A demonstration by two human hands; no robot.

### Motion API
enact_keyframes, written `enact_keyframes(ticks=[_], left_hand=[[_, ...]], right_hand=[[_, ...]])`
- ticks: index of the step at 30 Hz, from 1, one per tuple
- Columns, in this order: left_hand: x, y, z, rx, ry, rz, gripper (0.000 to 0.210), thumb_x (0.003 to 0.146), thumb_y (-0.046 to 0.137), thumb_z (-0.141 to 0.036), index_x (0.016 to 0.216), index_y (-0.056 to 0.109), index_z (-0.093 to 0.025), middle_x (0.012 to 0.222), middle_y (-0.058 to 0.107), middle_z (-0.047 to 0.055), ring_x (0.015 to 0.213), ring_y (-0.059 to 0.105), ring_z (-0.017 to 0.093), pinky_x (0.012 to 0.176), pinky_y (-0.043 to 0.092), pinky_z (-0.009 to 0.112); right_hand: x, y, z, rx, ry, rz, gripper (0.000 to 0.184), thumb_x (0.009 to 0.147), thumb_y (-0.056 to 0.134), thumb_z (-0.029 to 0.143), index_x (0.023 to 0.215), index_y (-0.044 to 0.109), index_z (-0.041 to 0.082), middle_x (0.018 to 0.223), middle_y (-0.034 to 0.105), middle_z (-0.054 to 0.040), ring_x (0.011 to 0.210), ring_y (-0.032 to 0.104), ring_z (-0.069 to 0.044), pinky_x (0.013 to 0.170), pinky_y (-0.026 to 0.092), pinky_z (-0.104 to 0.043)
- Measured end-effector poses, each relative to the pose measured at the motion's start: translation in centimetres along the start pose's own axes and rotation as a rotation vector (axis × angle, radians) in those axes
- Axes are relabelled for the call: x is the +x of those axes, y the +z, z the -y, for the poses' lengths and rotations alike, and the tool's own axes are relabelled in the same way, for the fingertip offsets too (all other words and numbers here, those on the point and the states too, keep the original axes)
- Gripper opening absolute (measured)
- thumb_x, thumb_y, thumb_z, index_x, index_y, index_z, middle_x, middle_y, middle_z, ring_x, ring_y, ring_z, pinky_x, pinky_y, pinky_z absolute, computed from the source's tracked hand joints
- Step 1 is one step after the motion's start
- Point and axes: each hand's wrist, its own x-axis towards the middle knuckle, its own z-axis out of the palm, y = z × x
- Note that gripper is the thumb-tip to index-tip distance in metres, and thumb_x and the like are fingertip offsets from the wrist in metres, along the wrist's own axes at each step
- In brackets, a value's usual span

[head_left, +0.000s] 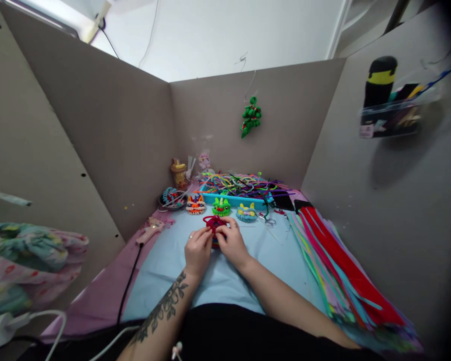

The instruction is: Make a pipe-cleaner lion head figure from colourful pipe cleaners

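A dark red piece bent from pipe cleaners is held between my two hands, above the light blue cloth. My left hand is closed on its left side with the fingertips. From the right, my right hand pinches the same piece. A loop of red pipe cleaner sticks out at its upper left, and some other colours show underneath, mostly hidden by the fingers. Just beyond stand an orange and white animal figure, a green one and a light blue one.
A blue tray heaped with loose pipe cleaners stands at the back. Bundles of long pipe cleaners lie along the right. Scissors rest near the light blue figure. At left are a pink glue gun with a black cord and a dark bowl.
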Motion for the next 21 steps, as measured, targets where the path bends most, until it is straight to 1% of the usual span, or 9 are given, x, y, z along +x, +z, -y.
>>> enact_keyframes(ticks=[4, 7, 11, 14, 18, 21], left_hand=[[0.04, 0.33, 0.02, -0.15, -0.118, 0.018, 0.017, 0.085, 0.054, -0.021, 0.093, 0.069, -0.02, 0.096, 0.066, 0.007, 0.089, 0.062, 0.018, 0.081, 0.052, 0.034], [0.05, 0.52, 0.17, -0.231, -0.172, 0.03, 0.017, 0.084, 0.055, -0.022, 0.092, 0.069, -0.02, 0.094, 0.063, 0.007, 0.087, 0.061, 0.017, 0.076, 0.053, 0.031], [0.09, 0.6, 0.29, -0.257, -0.209, 0.011, 0.013, 0.082, 0.057, -0.022, 0.086, 0.07, -0.02, 0.091, 0.06, 0.006, 0.085, 0.059, 0.017, 0.074, 0.052, 0.031], [0.17, 0.58, 0.13, -0.269, -0.229, 0.024, 0.011, 0.079, 0.059, -0.02, 0.084, 0.069, -0.019, 0.089, 0.059, 0.005, 0.083, 0.058, 0.016, 0.071, 0.051, 0.029], [0.25, 0.61, -0.19, -0.272, -0.262, 0.014, 0.01, 0.079, 0.059, -0.02, 0.082, 0.068, -0.019, 0.086, 0.057, 0.004, 0.077, 0.056, 0.014, 0.067, 0.05, 0.027], [0.3, 0.64, -0.36, -0.27, -0.277, 0.001, 0.01, 0.08, 0.058, -0.021, 0.081, 0.067, -0.018, 0.085, 0.057, 0.004, 0.074, 0.055, 0.014, 0.067, 0.049, 0.027]], right_hand=[[-0.07, 0.01, -0.07, 0.005, -0.011, -0.002, 0.017, 0.08, 0.052, 0.01, 0.078, 0.065, 0.02, 0.112, 0.051, -0.0096, 0.108, 0.049, -0.023, 0.097, 0.042, -0.043], [-0.11, -0.04, -0.14, 0.003, -0.035, -0.01, 0.018, 0.081, 0.051, 0.011, 0.08, 0.066, 0.02, 0.112, 0.05, -0.0098, 0.108, 0.049, -0.023, 0.097, 0.042, -0.043], [-0.07, -0.28, -0.11, -0.028, -0.098, 0.008, 0.02, 0.081, 0.05, 0.01, 0.081, 0.068, 0.02, 0.113, 0.049, -0.0108, 0.108, 0.047, -0.024, 0.097, 0.042, -0.043], [-0.02, -0.5, -0.01, -0.065, -0.126, 0.027, 0.022, 0.081, 0.05, 0.011, 0.081, 0.069, 0.021, 0.112, 0.049, -0.0102, 0.107, 0.046, -0.025, 0.094, 0.044, -0.044], [-0.01, -0.62, 0.13, -0.133, -0.095, 0.006, 0.019, 0.081, 0.053, 0.013, 0.08, 0.07, 0.022, 0.11, 0.05, -0.0101, 0.107, 0.046, -0.026, 0.094, 0.043, -0.045], [0.02, -0.64, 0.14, -0.175, -0.073, -0.039, 0.015, 0.08, 0.056, 0.015, 0.079, 0.07, 0.021, 0.115, 0.05, -0.0109, 0.112, 0.043, -0.027, 0.098, 0.039, -0.049]])
